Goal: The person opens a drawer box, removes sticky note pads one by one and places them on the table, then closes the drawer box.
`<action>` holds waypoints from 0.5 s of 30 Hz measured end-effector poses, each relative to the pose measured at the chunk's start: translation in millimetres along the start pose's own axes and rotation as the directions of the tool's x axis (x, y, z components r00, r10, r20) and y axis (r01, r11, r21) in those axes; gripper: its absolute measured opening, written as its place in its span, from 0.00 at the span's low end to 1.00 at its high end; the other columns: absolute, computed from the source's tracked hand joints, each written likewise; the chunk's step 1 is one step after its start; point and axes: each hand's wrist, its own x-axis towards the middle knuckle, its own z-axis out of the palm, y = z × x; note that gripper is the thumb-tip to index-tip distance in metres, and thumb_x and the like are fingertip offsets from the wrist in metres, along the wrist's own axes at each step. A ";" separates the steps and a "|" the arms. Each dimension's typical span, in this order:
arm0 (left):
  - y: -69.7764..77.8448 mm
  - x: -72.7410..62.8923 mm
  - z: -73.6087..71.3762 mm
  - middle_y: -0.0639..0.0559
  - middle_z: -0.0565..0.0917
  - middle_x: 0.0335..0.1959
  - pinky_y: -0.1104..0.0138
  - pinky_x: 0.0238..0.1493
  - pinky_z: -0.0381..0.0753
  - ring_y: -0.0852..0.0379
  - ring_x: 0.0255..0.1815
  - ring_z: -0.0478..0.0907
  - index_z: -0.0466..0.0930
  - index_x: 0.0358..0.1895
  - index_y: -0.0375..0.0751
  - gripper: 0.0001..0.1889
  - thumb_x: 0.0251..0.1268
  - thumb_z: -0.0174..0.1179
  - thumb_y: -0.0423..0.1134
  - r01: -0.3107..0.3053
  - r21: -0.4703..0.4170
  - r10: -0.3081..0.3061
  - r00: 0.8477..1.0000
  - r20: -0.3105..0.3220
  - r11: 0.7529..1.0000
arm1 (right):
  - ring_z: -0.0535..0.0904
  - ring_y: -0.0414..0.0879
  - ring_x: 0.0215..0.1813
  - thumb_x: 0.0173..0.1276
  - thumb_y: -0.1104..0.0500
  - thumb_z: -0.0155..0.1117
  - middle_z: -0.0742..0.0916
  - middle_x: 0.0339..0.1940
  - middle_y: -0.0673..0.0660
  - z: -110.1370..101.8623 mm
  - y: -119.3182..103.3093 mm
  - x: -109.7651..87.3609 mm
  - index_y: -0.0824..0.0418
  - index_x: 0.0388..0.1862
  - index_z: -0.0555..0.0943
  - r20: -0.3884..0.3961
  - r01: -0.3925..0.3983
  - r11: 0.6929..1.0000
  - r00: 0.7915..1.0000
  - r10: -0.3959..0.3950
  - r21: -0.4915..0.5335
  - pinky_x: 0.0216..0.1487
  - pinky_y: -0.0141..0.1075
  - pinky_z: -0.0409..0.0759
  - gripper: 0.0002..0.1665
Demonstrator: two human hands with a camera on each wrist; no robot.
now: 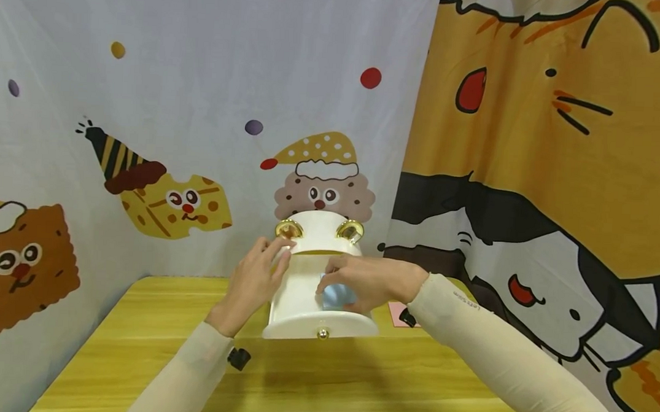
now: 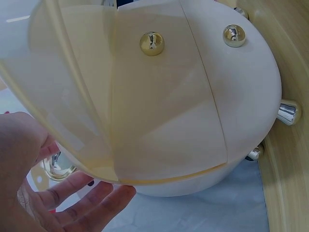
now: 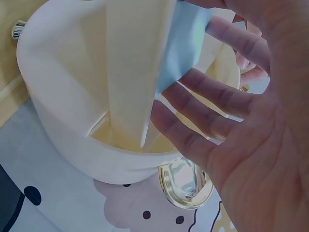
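A white rounded box point(image 1: 290, 293) with gold, ear-like fittings stands on the table, its flap-like panel point(image 3: 133, 72) raised. My left hand point(image 1: 255, 275) is at the box's left side; its extended fingers point(image 2: 91, 203) touch the rim in the left wrist view. A light blue cloth point(image 1: 337, 297) lies against the panel. My right hand point(image 1: 362, 280) holds this cloth between thumb and fingers, pressed to the panel's surface. Part of the thumb is cut off in the right wrist view. A gold knob point(image 1: 322, 334) sits on the panel's near edge.
On the yellow wood-grain table point(image 1: 181, 322), a pink sheet point(image 1: 397, 314) lies right of the box, partly behind my right wrist. Printed curtains point(image 1: 203, 71) hang close behind and to the right. Short metallic feet point(image 2: 288, 112) stick out from the box.
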 end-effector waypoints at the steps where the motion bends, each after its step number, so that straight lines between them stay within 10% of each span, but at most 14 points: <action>1: -0.1 0.0 -0.1 0.41 0.85 0.52 0.62 0.28 0.76 0.56 0.29 0.73 0.88 0.72 0.54 0.15 0.96 0.59 0.46 0.000 0.000 0.000 1.000 -0.001 1.000 | 0.86 0.50 0.69 0.73 0.54 0.87 0.86 0.73 0.58 0.2 0.3 -0.1 0.44 0.73 0.89 -0.011 0.008 1.000 1.000 -0.008 0.000 0.70 0.41 0.90 0.31; 15: -0.8 0.0 -0.7 0.40 0.85 0.53 0.62 0.28 0.76 0.55 0.28 0.74 0.88 0.71 0.54 0.14 0.96 0.60 0.46 -0.009 0.011 0.009 1.000 -0.005 1.000 | 0.88 0.52 0.66 0.74 0.53 0.86 0.81 0.78 0.60 -0.1 1.0 -4.9 0.44 0.76 0.86 -0.095 0.012 1.000 0.995 -0.014 -0.021 0.66 0.43 0.92 0.33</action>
